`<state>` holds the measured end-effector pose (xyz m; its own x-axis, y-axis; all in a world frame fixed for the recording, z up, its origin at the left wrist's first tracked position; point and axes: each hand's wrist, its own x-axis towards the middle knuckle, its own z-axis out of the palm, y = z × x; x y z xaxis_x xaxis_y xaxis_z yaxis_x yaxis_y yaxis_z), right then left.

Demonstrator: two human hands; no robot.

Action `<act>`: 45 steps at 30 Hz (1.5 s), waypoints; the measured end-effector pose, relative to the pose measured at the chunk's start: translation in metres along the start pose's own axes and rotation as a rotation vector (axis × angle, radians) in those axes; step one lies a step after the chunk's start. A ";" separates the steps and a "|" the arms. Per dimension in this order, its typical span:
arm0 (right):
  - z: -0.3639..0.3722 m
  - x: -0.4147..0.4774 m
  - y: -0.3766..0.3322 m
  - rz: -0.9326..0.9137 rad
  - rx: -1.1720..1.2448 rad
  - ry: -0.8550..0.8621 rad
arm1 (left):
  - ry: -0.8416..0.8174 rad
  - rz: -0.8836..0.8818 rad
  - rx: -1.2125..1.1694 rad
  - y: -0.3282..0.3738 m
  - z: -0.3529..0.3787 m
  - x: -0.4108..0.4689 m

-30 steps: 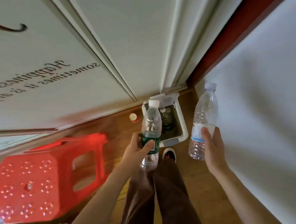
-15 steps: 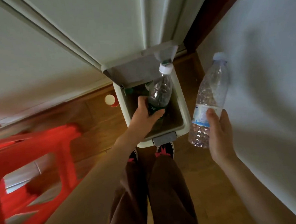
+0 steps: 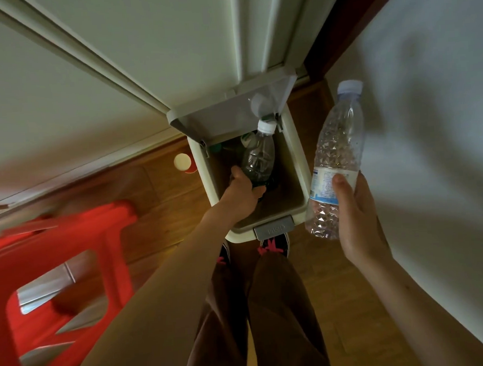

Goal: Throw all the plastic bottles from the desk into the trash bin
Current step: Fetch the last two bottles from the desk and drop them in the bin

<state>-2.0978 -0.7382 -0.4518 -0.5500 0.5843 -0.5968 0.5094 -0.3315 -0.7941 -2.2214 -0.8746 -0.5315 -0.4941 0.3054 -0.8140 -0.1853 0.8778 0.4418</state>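
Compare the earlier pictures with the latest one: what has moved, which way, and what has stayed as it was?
The left hand has carried the green-labelled bottle forward and down, from in front of the trash bin into its open mouth, without letting go. The view has closed in on the bin. The right hand still holds the blue-labelled bottle beside the bin, and the lid stays open.
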 end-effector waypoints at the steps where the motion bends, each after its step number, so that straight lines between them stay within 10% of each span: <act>1: 0.001 0.001 0.001 -0.002 0.009 -0.005 | -0.006 -0.013 0.014 0.000 0.001 0.002; 27: 0.011 0.007 0.007 -0.073 0.096 -0.028 | 0.093 0.075 -0.417 -0.003 0.012 0.014; 45: 0.012 0.009 0.010 -0.054 0.087 -0.031 | 0.121 0.036 -0.055 0.000 0.022 0.025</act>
<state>-2.1059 -0.7452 -0.4669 -0.5959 0.5803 -0.5551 0.4196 -0.3643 -0.8314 -2.2151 -0.8584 -0.5604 -0.5994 0.2870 -0.7472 -0.2102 0.8443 0.4928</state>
